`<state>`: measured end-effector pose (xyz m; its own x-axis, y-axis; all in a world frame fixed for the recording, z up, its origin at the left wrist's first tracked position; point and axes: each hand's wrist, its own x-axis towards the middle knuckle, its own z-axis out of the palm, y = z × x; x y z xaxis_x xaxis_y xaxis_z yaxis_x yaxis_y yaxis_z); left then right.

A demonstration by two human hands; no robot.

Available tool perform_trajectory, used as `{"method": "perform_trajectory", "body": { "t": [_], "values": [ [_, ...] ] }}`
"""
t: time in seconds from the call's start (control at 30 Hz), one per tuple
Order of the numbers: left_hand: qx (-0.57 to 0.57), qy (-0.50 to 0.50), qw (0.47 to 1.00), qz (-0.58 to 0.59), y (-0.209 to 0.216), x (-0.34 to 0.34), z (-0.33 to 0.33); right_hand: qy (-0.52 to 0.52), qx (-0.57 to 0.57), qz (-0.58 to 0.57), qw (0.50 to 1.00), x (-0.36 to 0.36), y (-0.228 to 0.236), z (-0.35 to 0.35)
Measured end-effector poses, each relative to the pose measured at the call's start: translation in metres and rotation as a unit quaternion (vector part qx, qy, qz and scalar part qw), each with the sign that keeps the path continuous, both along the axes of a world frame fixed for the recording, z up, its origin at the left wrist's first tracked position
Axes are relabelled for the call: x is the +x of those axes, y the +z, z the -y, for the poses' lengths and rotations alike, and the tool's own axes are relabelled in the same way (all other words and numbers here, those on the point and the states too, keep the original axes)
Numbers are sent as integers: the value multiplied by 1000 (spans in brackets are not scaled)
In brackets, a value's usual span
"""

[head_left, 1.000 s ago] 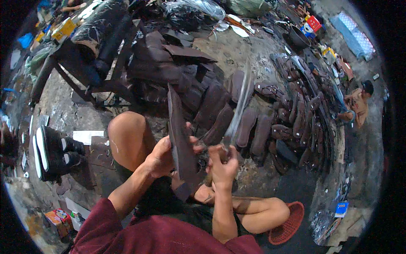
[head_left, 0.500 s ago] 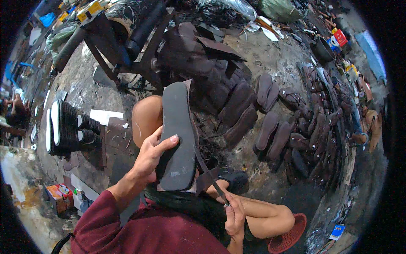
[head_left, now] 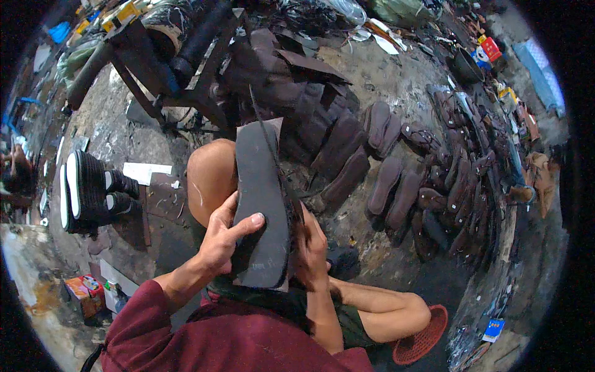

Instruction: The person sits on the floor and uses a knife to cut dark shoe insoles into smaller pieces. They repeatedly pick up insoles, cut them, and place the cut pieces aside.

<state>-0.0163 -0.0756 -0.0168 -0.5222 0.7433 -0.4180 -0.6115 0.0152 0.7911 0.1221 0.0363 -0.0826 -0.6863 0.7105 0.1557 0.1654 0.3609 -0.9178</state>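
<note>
My left hand [head_left: 223, 232] grips a dark grey shoe sole [head_left: 263, 204] from its left edge, thumb pressed flat on its face. The sole stands lengthwise over my lap, beside my bare knee. A paler brownish sheet [head_left: 277, 128] shows past its upper corner and lower end. My right hand [head_left: 312, 245] is closed at the sole's right edge, fingers partly hidden. From it a long thin dark blade-like strip [head_left: 263, 124] slants up across the sole's top and past it; its exact kind is unclear.
Brown soles [head_left: 384, 186] and strapped sandals [head_left: 458, 167] lie in rows to the right. More dark pieces [head_left: 297, 93] are heaped ahead, beside a dark metal stand [head_left: 180, 74]. White-edged black soles [head_left: 83, 192] stack at left. A red woven basket-like thing [head_left: 421, 335] sits by my right knee.
My right hand has moved up and left from near my lap to the sole's right edge. The thin strip now reaches beyond the sole's top. My left hand keeps its hold.
</note>
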Motion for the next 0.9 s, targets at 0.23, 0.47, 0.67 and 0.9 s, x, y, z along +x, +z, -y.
{"method": "perform_trajectory", "body": {
  "t": [0.23, 0.47, 0.67, 0.9],
  "values": [
    [-29, -122, 986, -112, 14, -13, 16, 38, -15, -33, 999, -28, 24, -7],
    [-9, 30, 997, 76, 13, -29, 10, 47, 21, 16, 999, 39, 10, 37],
    [-15, -46, 997, 65, 5, -28, 11, -6, 31, 49, 998, 129, -37, 63],
    [25, -125, 992, -18, 20, -7, -3, 58, 87, 57, 993, 91, 27, 1]
  ]
}}
